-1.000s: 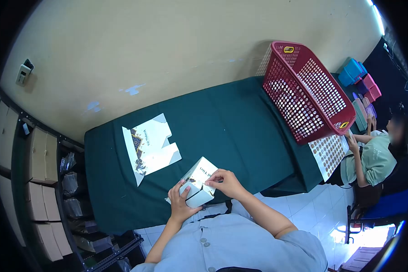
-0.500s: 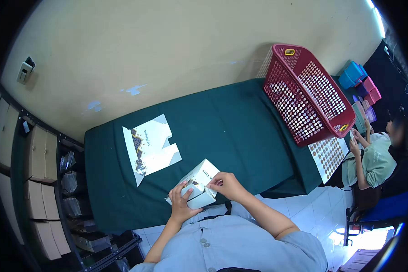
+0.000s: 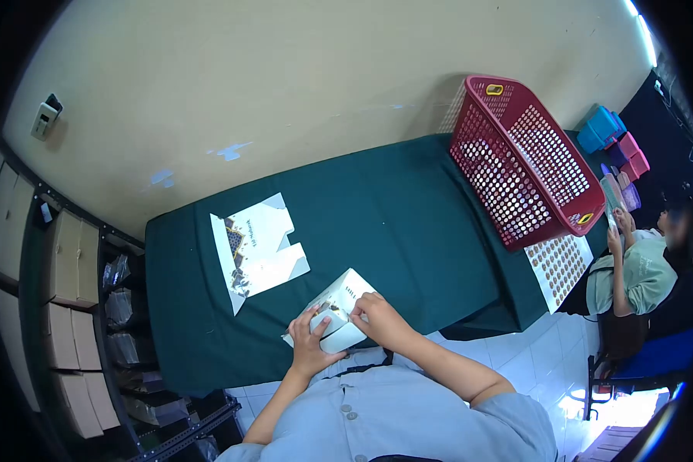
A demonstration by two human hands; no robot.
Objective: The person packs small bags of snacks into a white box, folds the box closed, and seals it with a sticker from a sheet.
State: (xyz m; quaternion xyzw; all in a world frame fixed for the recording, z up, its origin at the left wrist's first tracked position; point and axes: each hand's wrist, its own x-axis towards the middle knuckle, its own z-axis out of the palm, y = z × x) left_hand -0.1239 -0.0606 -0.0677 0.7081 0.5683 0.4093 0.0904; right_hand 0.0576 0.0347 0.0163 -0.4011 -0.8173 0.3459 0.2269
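Note:
A white printed cardboard box [image 3: 343, 295] sits tilted at the near edge of the table, close to my body. My left hand [image 3: 309, 348] grips its left side, fingers spread over the near face. On the right, my right hand [image 3: 380, 319] has its fingers bent in a pinch at the box's upper right edge, against a flap. The fingertips partly hide what they pinch. Farther left lies a second, unfolded white carton [image 3: 260, 250], printed with dark and gold patterns and lettering.
A dark green cloth [image 3: 408, 208] covers the table. Toward the right stand a red plastic basket [image 3: 516, 165] and a sheet of round brown stickers [image 3: 560, 266]. A co-worker [image 3: 639, 269] sits beyond them. Shelves with brown boxes [image 3: 69, 258] line the left.
My right hand has shifted slightly along the box's edge, its fingers more bent. The left hand keeps its hold. The co-worker's hands have moved a little.

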